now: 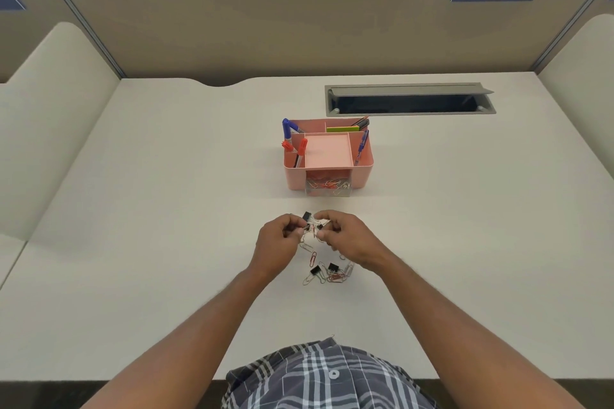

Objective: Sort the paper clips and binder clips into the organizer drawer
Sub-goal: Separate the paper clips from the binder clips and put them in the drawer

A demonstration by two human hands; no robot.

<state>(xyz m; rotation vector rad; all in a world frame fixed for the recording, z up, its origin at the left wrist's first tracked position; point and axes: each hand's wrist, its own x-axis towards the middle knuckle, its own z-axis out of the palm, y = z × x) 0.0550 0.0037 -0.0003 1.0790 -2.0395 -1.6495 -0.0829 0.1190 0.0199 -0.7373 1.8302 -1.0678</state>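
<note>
Both hands, left (279, 239) and right (345, 239), pinched one tangle (311, 225) of clips with a black binder clip above the desk (133, 209). Two binder clips (324, 270) and several paper clips lay nearer. The clear drawer (328, 188), partly open in the pink organizer (362, 173), held many paper clips.

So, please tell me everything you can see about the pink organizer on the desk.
The pink organizer looks like matte plastic, a rounded box standing upright on the white desk, beyond both hands and touched by neither. Its top is divided into compartments: red and blue markers on the left, a blue pen on the right, a green pad at the back, a shallow empty tray in the centre. At the front, a clear drawer holds paper clips.
</note>
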